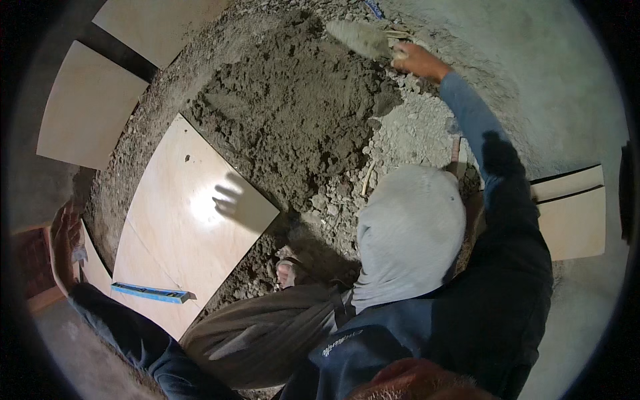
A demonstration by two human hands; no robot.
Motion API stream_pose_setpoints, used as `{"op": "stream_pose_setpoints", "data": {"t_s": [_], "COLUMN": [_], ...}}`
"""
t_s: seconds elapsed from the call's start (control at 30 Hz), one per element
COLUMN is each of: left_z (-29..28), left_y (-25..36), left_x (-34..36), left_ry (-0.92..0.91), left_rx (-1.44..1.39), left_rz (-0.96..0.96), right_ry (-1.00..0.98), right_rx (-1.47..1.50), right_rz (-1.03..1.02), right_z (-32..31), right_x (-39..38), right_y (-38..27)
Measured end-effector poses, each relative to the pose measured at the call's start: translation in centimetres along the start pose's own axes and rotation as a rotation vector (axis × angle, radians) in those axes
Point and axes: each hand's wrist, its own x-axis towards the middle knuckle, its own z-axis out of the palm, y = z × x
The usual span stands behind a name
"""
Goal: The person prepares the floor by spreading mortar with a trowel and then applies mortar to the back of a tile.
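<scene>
The work seems to be in an early part. Only two tiles (193,220) lie flat on the floor, at 8 o'clock from the centre, edge to edge, and a blue level (150,292) rests on the nearer one. The rest of the ground is not covered yet. The mortar (293,113) is in one big heap at 11 o'clock, touching the far edge of the laid tiles, and I judge that most of it is not yet spread. It looks dark, damp and crumbly, with a rough top. At its right side, near 1 o'clock, are paler, dry lumps (407,133) like rubble. The right hand (417,60) is stretched out far to 12 o'clock, and its grip is closed on the handle of a trowel (360,37), whose blade is coated in grey mortar and is at the far edge of the heap. The left hand (65,233) is at 9 o'clock, just beside the tile edge. It is reddish and blurred, so I cannot tell if its grip is open or closed. Loose tiles wait at 10 o'clock (87,107) and at 3 o'clock (573,213). A bare foot (287,272) stands on the mortar near the centre.
</scene>
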Motion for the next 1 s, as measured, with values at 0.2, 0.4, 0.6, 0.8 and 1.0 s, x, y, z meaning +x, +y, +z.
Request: {"op": "stream_pose_setpoints", "data": {"t_s": [0.2,0.4,0.6,0.8,1.0], "left_z": [0.9,0.0,-0.7,-1.9,-4.1], "left_y": [1.1,-0.9,-3.0,-5.4,-8.9], "left_x": [0.7,1.7,3.5,5.4,5.4], "left_ry": [-0.069,-0.055,-0.074,-0.096,-0.084], "left_rx": [-0.053,-0.029,-0.009,-0.003,0.000], "left_rz": [-0.021,-0.050,-0.035,-0.004,0.001], "right_ry": [-0.032,0.204,0.072,0.045,-0.081], "right_rx": [-0.797,-0.839,-0.826,-0.808,0.247], "right_rz": [0.076,-0.342,-0.449,-0.416,0.168], "right_z": [1.0,7.5,7.1,3.7,3.4], "right_x": [7.6,3.6,-5.3,-9.7,-11.4], "right_y": [4.0,3.9,2.4,0.9,3.5]}}
